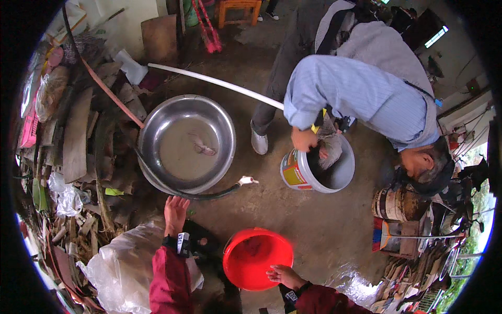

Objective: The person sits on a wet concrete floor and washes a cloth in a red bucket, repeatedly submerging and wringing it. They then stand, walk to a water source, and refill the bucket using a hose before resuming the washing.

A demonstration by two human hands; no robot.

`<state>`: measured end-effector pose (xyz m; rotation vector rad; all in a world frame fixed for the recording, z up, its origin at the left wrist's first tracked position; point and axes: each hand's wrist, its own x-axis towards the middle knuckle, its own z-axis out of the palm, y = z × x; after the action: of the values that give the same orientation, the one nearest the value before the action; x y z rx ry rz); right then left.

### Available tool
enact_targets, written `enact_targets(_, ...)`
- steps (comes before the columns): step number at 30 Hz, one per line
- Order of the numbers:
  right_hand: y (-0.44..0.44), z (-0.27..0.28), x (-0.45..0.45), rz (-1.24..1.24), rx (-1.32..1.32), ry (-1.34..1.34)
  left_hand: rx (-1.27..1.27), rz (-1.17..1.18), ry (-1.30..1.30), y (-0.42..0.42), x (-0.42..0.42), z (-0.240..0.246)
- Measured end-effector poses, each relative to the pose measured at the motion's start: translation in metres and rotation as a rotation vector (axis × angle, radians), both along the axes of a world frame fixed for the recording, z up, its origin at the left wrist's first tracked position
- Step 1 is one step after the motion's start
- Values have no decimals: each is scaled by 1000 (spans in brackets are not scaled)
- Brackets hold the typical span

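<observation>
My left hand (175,212), in a maroon sleeve with a wrist strap, reaches toward the near rim of a large steel basin (231,137); its fingers are at the dark hose (211,195) there, and I cannot tell whether they touch it. Murky water and a small pinkish thing (204,149) lie in the basin. The hose ends in a white nozzle (248,180) on the floor. My right hand (285,276) is over the near right rim of a red plastic bucket (255,235), fingers apart and nothing seen in them. Dark reddish matter shows inside the bucket.
A co-worker (361,90) bends over a white bucket (347,176), holding a pale, wet-looking thing (331,149) in it. A white pipe (219,82) slants behind the basin. Scrap wood (78,137) and a plastic sack (125,267) lie on the left. A dustpan (396,239) stands right.
</observation>
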<state>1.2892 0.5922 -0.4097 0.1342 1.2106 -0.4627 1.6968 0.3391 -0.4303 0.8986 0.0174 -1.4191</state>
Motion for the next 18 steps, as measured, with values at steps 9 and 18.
enact_targets(9, -39, -1, 13, 167, -66, 142, -16, -569, -22, 92, -93, 68)
enact_targets(18, -70, -94, 31, 1327, -646, 747, 601, -380, 117, 306, -221, 14)
